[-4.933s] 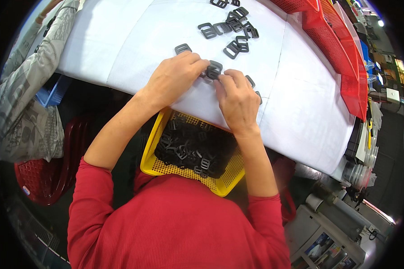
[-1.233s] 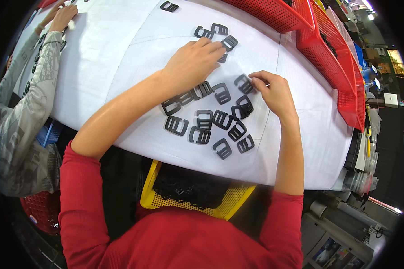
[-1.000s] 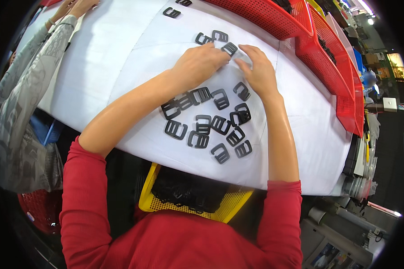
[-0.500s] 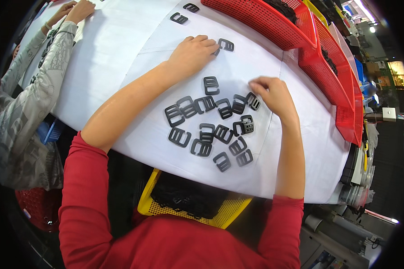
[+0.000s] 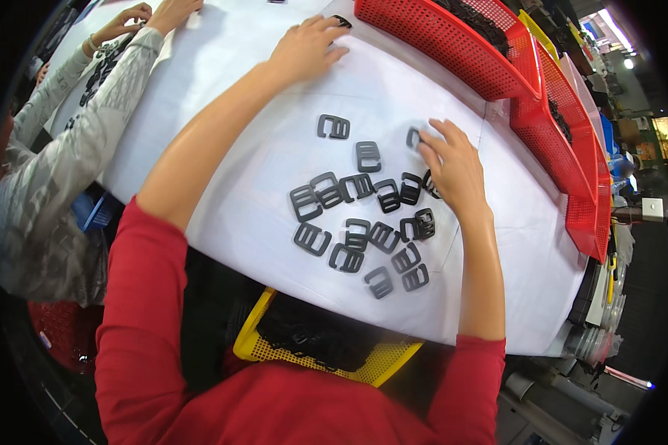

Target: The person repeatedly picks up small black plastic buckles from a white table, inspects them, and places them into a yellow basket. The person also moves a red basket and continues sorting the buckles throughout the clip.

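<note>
On the white table, my left hand (image 5: pixel 309 50) reaches far out with its fingers spread, the fingertips at a small black buckle (image 5: pixel 342 21). My right hand (image 5: pixel 453 159) is over the right side of the scattered buckles, its thumb and fingers apart. A blurred grey buckle (image 5: pixel 413 138) lies right by its thumb tip, and another black buckle (image 5: pixel 430 184) is partly hidden beneath the hand. Several flat plastic buckles with crossbars (image 5: pixel 357 187) spread nearer to me, some overlapping. One buckle (image 5: pixel 334 127) sits apart from them, between my two hands.
Red perforated baskets (image 5: pixel 453 48) with dark pieces line the far right side of the table. A yellow basket (image 5: pixel 256 345) holding black items stands below the front edge. To the left, a co-worker's hands (image 5: pixel 131 20) are over the table near more black pieces.
My left hand has moved farther away, uncovering a buckle and arriving at another. The buckle formerly beside my left fingers is now by my right hand, whose fingers have spread. The view has shifted slightly.
</note>
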Available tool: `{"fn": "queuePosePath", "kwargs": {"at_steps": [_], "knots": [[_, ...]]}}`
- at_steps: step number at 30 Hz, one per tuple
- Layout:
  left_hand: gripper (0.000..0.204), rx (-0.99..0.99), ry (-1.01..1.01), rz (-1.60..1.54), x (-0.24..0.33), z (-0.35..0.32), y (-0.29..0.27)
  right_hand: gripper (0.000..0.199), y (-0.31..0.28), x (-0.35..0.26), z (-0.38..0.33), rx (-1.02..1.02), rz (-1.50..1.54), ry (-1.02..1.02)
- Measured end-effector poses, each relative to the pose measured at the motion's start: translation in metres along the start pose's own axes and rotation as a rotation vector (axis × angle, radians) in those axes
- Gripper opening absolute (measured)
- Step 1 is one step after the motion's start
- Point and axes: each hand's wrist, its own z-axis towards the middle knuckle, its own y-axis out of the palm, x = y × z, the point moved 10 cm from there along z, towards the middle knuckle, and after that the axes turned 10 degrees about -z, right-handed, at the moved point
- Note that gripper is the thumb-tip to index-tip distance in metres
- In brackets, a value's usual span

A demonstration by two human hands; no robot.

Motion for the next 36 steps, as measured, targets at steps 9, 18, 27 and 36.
{"fn": "queuePosePath", "kwargs": {"at_steps": [9, 18, 27, 36], "knots": [[0.042, -0.217, 0.174, -0.130, 0.041, -0.009, 0.054, 0.029, -0.033, 0.023, -0.086, -0.097, 0.209, 0.232], [0.038, -0.165, 0.114, -0.210, 0.062, -0.091, -0.022, 0.025, -0.044, -0.015, -0.073, 0.059, 0.293, 0.116], [0.021, -0.281, -0.336, -0.341, 0.042, -0.104, -0.033, 0.021, -0.054, -0.048, -0.097, 0.151, 0.340, 0.090], [0.021, 0.079, -0.070, -0.363, 0.095, -0.187, -0.104, 0.036, -0.041, -0.098, -0.145, 0.004, 0.007, 0.052]]}}
